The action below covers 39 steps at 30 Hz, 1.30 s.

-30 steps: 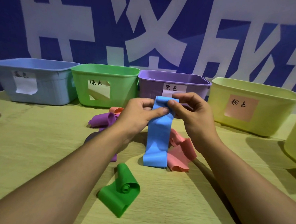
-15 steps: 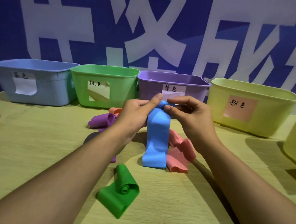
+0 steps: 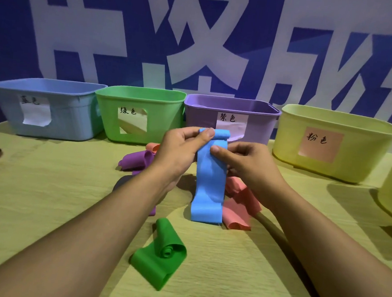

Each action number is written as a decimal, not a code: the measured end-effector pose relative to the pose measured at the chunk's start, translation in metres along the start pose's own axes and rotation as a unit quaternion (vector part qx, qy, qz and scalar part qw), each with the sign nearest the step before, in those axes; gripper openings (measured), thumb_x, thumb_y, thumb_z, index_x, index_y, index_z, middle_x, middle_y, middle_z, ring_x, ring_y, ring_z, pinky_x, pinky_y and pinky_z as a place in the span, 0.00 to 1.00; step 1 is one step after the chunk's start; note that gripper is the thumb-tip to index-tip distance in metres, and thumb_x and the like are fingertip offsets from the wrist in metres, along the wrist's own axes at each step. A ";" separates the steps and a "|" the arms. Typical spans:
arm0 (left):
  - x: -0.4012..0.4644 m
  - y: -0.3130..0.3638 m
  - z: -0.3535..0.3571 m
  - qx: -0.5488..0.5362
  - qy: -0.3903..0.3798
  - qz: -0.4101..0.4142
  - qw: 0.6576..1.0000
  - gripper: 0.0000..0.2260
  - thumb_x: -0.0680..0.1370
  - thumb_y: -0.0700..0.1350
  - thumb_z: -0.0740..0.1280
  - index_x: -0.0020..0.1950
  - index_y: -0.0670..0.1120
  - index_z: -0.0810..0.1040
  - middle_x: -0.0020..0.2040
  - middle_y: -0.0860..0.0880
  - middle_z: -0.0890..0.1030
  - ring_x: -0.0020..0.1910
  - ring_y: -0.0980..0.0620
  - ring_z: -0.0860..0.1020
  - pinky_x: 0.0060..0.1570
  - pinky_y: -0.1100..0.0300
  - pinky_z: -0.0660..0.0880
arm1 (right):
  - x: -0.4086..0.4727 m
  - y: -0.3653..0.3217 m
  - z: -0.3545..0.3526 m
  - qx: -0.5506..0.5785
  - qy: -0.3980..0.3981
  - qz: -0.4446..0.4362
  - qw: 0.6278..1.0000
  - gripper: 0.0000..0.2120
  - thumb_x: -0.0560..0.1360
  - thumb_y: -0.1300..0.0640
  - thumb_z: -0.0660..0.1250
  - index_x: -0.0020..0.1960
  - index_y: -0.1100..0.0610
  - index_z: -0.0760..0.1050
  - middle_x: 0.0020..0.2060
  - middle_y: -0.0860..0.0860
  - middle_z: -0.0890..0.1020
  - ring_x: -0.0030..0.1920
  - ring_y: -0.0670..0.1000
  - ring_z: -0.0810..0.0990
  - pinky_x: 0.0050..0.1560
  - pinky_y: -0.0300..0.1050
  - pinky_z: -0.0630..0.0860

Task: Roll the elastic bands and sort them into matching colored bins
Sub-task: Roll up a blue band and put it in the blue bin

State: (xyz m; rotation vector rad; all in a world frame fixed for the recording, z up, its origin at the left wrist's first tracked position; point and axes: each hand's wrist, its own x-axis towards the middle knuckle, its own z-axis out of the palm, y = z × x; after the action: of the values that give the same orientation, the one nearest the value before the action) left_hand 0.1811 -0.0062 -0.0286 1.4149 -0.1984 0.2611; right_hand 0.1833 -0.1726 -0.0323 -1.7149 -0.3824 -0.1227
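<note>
Here the left hand [image 3: 179, 147] pinches the rolled top of the blue band [image 3: 210, 179], and the right hand [image 3: 247, 162] grips its edge just below; the band hangs to the table [image 3: 48, 196] centre, before the purple bin [image 3: 257, 120]

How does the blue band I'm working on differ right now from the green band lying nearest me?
The flat blue elastic band is held up by both hands, left hand and right hand; the flat green elastic band lies untouched on the wooden table. Blue's roll is at its top, green's in its middle. Both are only partly rolled.
</note>
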 end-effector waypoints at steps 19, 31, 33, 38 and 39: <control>-0.005 0.006 -0.001 0.071 -0.030 0.033 0.997 0.11 0.78 0.33 0.70 0.57 0.46 0.84 0.55 0.44 0.87 0.57 0.48 0.85 0.59 0.56 0.81 | 0.002 0.000 -0.003 0.047 0.021 0.013 0.999 0.17 0.74 0.46 0.72 0.54 0.58 0.86 0.46 0.52 0.88 0.49 0.52 0.87 0.50 0.44 0.84; -0.004 0.007 -0.001 0.042 -0.056 0.008 0.998 0.14 0.75 0.29 0.67 0.56 0.40 0.85 0.54 0.41 0.87 0.56 0.42 0.84 0.56 0.53 0.80 | 0.002 0.002 0.000 0.032 0.036 0.001 0.999 0.15 0.76 0.46 0.71 0.53 0.58 0.86 0.45 0.52 0.88 0.48 0.54 0.87 0.50 0.47 0.84; -0.004 0.007 -0.002 0.043 -0.056 0.010 0.997 0.15 0.75 0.31 0.64 0.56 0.40 0.85 0.55 0.43 0.87 0.58 0.41 0.83 0.54 0.53 0.79 | 0.002 0.002 0.000 0.038 0.038 -0.009 0.999 0.14 0.77 0.48 0.71 0.53 0.58 0.86 0.44 0.51 0.88 0.48 0.53 0.87 0.49 0.46 0.84; -0.007 0.013 -0.002 0.014 -0.047 0.001 0.999 0.12 0.76 0.43 0.63 0.52 0.44 0.86 0.53 0.44 0.86 0.50 0.50 0.82 0.47 0.58 0.77 | 0.004 0.001 -0.003 0.054 0.051 -0.033 0.997 0.12 0.78 0.51 0.72 0.56 0.57 0.86 0.47 0.50 0.88 0.50 0.50 0.87 0.51 0.45 0.83; -0.008 0.014 0.000 0.003 -0.042 -0.012 0.999 0.10 0.80 0.44 0.64 0.51 0.44 0.85 0.50 0.45 0.86 0.46 0.53 0.82 0.46 0.59 0.77 | 0.004 0.001 -0.003 0.062 0.050 -0.036 0.996 0.11 0.78 0.52 0.72 0.56 0.56 0.86 0.48 0.50 0.88 0.51 0.51 0.87 0.53 0.45 0.83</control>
State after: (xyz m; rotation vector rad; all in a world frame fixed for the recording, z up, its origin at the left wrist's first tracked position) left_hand 0.1695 -0.0047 -0.0178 1.4345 -0.2502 0.1823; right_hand 0.1881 -0.1747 -0.0310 -1.5657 -0.3713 -0.2321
